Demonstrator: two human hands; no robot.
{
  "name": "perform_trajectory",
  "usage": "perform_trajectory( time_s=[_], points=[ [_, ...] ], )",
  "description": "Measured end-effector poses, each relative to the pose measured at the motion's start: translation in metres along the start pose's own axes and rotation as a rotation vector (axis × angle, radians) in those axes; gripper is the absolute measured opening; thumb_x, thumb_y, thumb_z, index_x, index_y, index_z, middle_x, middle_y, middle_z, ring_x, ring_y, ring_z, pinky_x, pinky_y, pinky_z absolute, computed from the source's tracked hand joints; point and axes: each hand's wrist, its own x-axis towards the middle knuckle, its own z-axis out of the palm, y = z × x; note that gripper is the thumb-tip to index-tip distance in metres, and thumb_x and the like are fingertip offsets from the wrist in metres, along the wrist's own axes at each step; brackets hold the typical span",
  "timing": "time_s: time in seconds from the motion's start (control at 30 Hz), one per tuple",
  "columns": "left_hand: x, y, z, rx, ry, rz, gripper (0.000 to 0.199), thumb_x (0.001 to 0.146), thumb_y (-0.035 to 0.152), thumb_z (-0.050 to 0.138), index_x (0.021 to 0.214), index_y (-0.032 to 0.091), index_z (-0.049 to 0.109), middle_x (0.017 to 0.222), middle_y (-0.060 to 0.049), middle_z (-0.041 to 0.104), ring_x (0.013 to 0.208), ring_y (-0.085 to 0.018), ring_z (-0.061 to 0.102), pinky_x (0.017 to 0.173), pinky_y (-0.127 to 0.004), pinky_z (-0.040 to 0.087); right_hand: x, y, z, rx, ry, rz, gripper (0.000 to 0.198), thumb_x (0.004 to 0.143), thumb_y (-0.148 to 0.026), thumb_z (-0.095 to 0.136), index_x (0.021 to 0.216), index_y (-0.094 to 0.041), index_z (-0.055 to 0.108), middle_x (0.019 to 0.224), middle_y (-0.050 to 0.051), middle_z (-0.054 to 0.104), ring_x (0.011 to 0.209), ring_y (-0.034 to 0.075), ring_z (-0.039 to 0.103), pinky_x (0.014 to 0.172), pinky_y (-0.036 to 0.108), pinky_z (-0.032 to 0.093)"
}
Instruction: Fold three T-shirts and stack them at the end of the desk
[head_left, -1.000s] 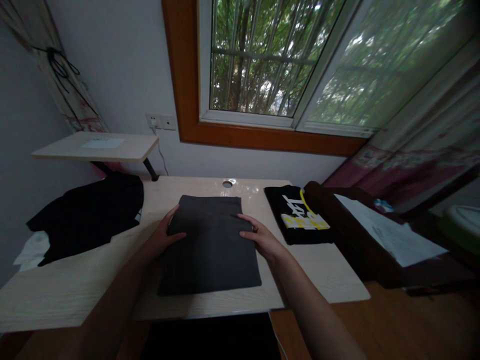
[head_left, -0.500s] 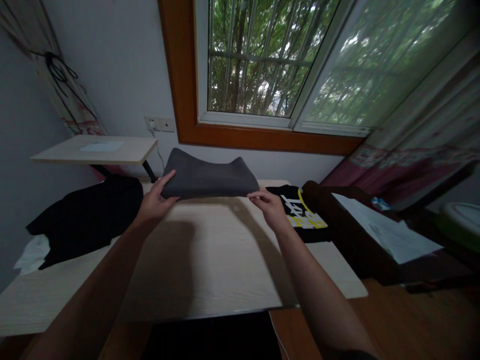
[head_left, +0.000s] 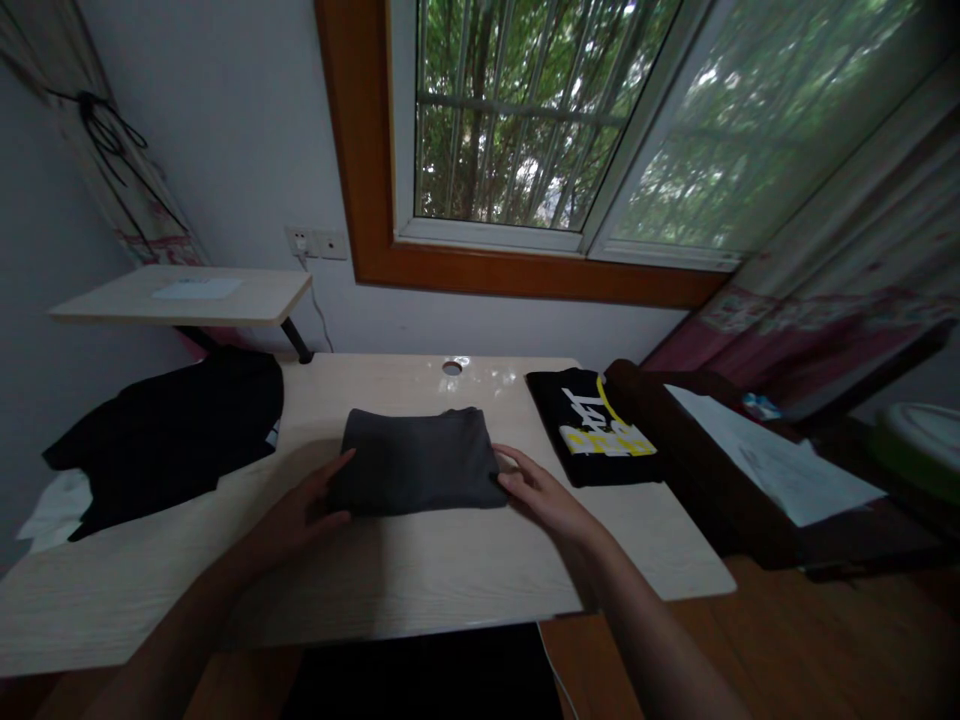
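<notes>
A folded dark grey garment (head_left: pixel 420 465) lies roughly flat on the pale wooden table (head_left: pixel 450 570) in front of me; its exact kind does not show. My left hand (head_left: pixel 319 500) grips its left edge, index finger on the cloth and thumb by the near corner. At the opposite edge, my right hand (head_left: pixel 536 492) holds the right side between thumb and fingers. To the right, a folded black shirt (head_left: pixel 559 420) with white and yellow print rests on the table. A heap of black cloth (head_left: pixel 180 430) lies on the left.
A small raised shelf (head_left: pixel 262 300) with a paper on it stands at the back left. White cloth (head_left: pixel 56 510) shows under the black heap. A round cable hole (head_left: pixel 452 369) is near the table's back edge. Dark brown furniture with papers (head_left: pixel 772 455) adjoins on the right.
The grey garment has come down from above the table's back edge, toward me, and now lies flat on the tabletop. Both hands have moved down and nearer with it.
</notes>
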Motion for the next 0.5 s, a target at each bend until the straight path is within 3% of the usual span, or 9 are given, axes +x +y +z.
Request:
perform_trajectory(
  time_s=[0.13, 0.23, 0.37, 0.5],
  points=[
    [0.014, 0.013, 0.002, -0.188, 0.084, -0.151, 0.093, 0.089, 0.056, 0.061, 0.162, 0.020, 0.016, 0.124, -0.015, 0.071, 0.112, -0.033, 0.070, 0.098, -0.047, 0.053, 0.023, -0.002, 0.016, 0.163, 0.092, 0.076, 0.074, 0.088, -0.053, 0.068, 0.152, -0.031, 0.039, 0.074, -0.003, 0.060, 0.062, 0.015, 0.055, 0.056, 0.026, 0.041],
    [0.031, 0.020, 0.007, -0.261, 0.190, -0.246, 0.104, 0.082, 0.059, 0.067, 0.162, 0.016, 0.015, 0.105, -0.014, 0.076, 0.099, -0.034, 0.074, 0.090, -0.048, 0.057, 0.045, 0.000, 0.027, 0.203, 0.210, 0.038, 0.080, 0.079, -0.048, 0.076, 0.149, -0.030, 0.040, 0.083, -0.001, 0.064, 0.072, 0.018, 0.061, 0.063, 0.029, 0.047],
    [0.045, 0.028, 0.012, -0.340, 0.249, -0.270, 0.108, 0.074, 0.053, 0.078, 0.160, 0.022, 0.020, 0.107, -0.014, 0.076, 0.095, -0.034, 0.075, 0.085, -0.049, 0.059, 0.062, -0.002, 0.035, 0.217, 0.263, 0.022, 0.072, 0.072, -0.040, 0.078, 0.138, -0.030, 0.049, 0.083, -0.002, 0.065, 0.073, 0.019, 0.062, 0.063, 0.029, 0.048],
    [0.038, 0.034, 0.008, -0.470, 0.170, -0.267, 0.110, 0.071, 0.045, 0.080, 0.159, 0.022, 0.018, 0.119, -0.017, 0.073, 0.103, -0.034, 0.073, 0.086, -0.048, 0.060, 0.053, -0.007, 0.037, 0.343, 0.255, -0.015, 0.064, 0.073, -0.032, 0.072, 0.133, -0.029, 0.049, 0.078, -0.005, 0.062, 0.065, 0.015, 0.058, 0.059, 0.025, 0.044]
  ],
)
